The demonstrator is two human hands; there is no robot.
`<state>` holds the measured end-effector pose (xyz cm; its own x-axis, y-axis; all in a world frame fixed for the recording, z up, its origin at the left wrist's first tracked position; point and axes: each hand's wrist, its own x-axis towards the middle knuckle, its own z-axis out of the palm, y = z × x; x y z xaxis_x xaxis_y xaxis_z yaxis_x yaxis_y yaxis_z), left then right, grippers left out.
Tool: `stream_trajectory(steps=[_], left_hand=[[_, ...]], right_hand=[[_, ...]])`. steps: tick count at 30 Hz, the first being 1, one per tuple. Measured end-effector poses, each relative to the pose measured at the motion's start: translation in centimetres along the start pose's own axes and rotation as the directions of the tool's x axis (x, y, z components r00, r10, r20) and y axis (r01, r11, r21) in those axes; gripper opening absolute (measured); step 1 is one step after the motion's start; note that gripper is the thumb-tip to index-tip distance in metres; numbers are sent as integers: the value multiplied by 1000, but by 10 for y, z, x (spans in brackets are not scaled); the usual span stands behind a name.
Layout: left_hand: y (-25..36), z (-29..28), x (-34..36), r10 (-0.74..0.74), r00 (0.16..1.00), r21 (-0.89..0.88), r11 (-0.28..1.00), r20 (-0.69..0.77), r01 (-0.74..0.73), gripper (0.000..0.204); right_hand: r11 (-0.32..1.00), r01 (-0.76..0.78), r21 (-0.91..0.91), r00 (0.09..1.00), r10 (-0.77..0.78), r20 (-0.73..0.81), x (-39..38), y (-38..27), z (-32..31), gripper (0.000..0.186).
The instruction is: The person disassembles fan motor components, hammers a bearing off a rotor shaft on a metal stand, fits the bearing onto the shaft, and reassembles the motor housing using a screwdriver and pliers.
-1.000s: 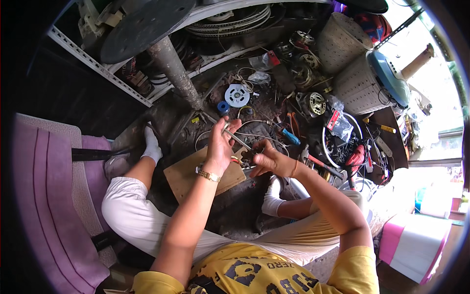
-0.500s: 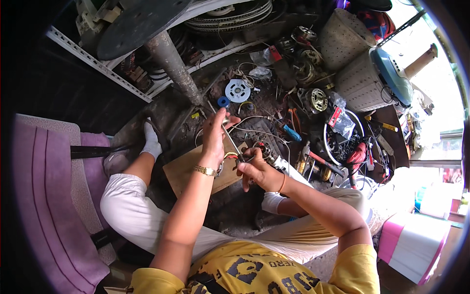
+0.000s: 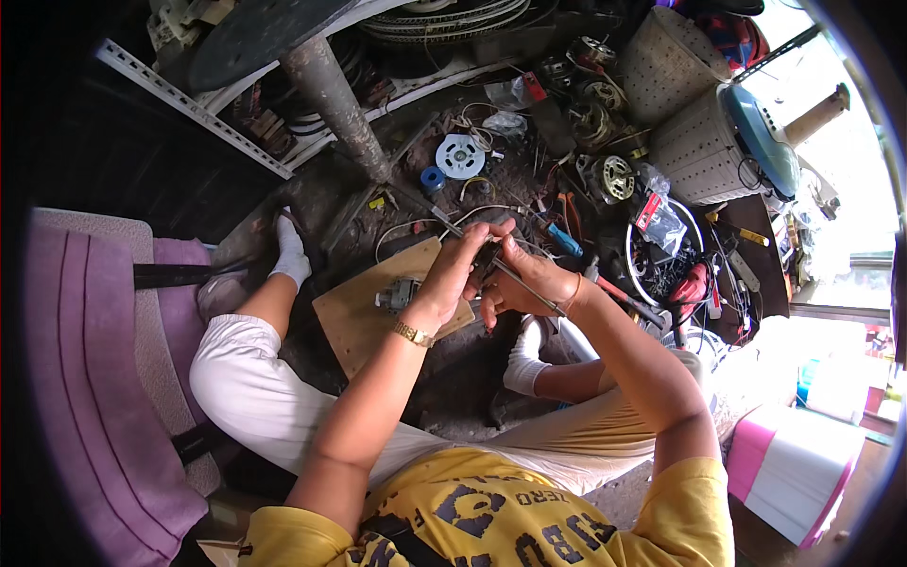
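My left hand (image 3: 450,280) and my right hand (image 3: 535,282) meet over the right edge of a wooden board (image 3: 348,326). Both have fingers closed around a small dark part, mostly hidden by them. A long thin metal rod (image 3: 531,291) runs slantwise through the grip, one end beyond my left fingers, the other crossing my right hand toward the wrist. Which hand bears the rod's weight I cannot make out. On the board, beside my left wrist, sits a small grey metal motor piece (image 3: 401,294).
Beyond the hands lie a white slotted disc (image 3: 460,157), a blue ring-shaped roll (image 3: 432,179), blue-handled tool (image 3: 564,239) and motor housings (image 3: 609,179). A red-handled hammer (image 3: 631,304), a red power tool (image 3: 693,287) and white hoop (image 3: 630,261) are rightward. A metal post (image 3: 333,109) stands ahead.
Both hands have come together, the left shifting right and the right moving up. The rod now extends past my right hand. The motor piece on the board has come into clear view.
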<state>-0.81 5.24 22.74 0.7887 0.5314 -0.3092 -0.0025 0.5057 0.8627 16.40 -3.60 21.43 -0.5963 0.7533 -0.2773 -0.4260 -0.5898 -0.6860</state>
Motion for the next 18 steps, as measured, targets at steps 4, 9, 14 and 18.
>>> stream_trajectory(steps=[4,9,14,18], left_hand=[[-8,-5,-3,66,994,44,997,-84,-62,52],[-23,-55,-20,-61,970,-242,970,-237,2,47],[42,-103,-25,-250,936,-533,842,-246,85,38],[69,-137,-45,-325,927,-535,826,-189,180,22]], right_hand=[[999,-41,-19,997,39,-67,13,1,12,102],[970,-234,-68,963,241,119,51,-9,-16,101],[273,-482,-832,677,-486,-552,77,2,-212,36],[129,-598,-791,604,-576,-551,159,29,-274,22]])
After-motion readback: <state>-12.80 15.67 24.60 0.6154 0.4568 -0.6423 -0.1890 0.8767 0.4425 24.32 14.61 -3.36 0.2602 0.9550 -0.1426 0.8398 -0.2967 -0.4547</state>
